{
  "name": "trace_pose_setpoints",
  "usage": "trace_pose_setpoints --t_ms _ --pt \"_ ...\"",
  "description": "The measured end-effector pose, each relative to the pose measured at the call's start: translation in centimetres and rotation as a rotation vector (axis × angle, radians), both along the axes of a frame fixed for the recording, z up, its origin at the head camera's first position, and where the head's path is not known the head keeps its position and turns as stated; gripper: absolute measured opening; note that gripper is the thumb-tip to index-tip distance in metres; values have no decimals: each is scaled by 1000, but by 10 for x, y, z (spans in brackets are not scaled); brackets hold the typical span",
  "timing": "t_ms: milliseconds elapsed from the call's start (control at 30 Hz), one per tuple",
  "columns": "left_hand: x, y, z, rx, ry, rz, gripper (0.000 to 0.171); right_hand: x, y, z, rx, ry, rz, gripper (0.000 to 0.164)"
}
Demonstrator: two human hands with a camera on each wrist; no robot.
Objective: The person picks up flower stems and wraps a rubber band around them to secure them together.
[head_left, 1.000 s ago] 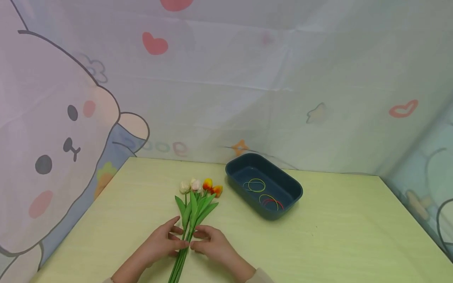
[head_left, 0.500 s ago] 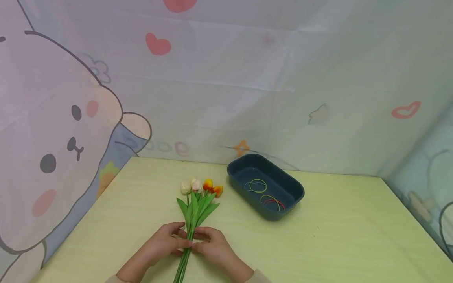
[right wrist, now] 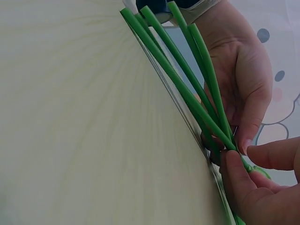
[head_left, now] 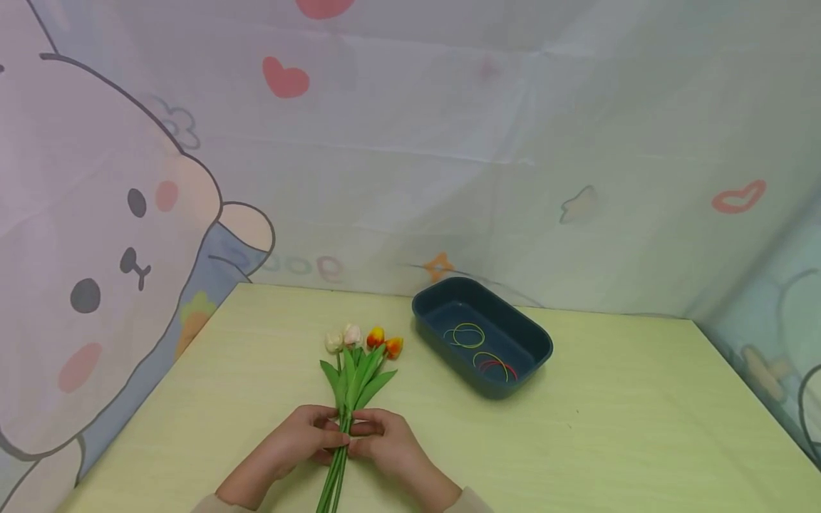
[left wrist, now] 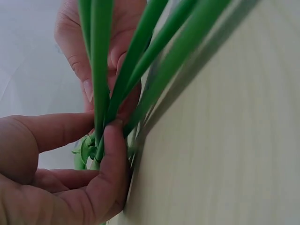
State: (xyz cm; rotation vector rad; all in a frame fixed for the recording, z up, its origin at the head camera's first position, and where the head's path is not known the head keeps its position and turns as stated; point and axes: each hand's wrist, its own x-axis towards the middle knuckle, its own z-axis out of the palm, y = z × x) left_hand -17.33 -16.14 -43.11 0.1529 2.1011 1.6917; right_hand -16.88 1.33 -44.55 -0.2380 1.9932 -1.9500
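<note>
A bunch of artificial tulips (head_left: 355,388) lies near the front of the table, with white, pale pink and orange-yellow heads pointing away from me. My left hand (head_left: 301,438) grips the stems from the left just under the leaves. From the right, my right hand (head_left: 391,445) pinches them at the same height, its thumb tip by the left thumb. In the left wrist view the bare green stems (left wrist: 101,61) fan out past the pinch, close above the table. The right wrist view shows the cut ends of the stems (right wrist: 178,79) spread apart.
A dark blue basin (head_left: 442,356) stands behind and right of the tulips. Inside it lie several thin rubber bands (head_left: 467,347), yellow, red and bluish. A printed cloth backdrop (head_left: 410,142) hangs behind the pale yellow table (head_left: 641,427).
My left index finger has come in from beside the leaves and curled around the stems. Both hands have drawn together, and the lower stems have swung slightly right. The basin has stayed put.
</note>
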Motion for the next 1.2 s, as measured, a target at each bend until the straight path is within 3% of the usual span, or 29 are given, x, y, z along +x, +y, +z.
trace_pose_setpoints --t_ms 267,533,833,1200 --pt "-1 -2 3 16 2 -45 35 -1 0 2 11 20 1 44" --pt "-1 -1 0 65 -6 -72 34 0 -1 3 -5 45 16 39" --pt "-2 4 2 177 -17 -40 35 0 5 14 28 128 37 31" --pt "-2 23 31 284 115 36 34 4 26 52 68 297 19 41"
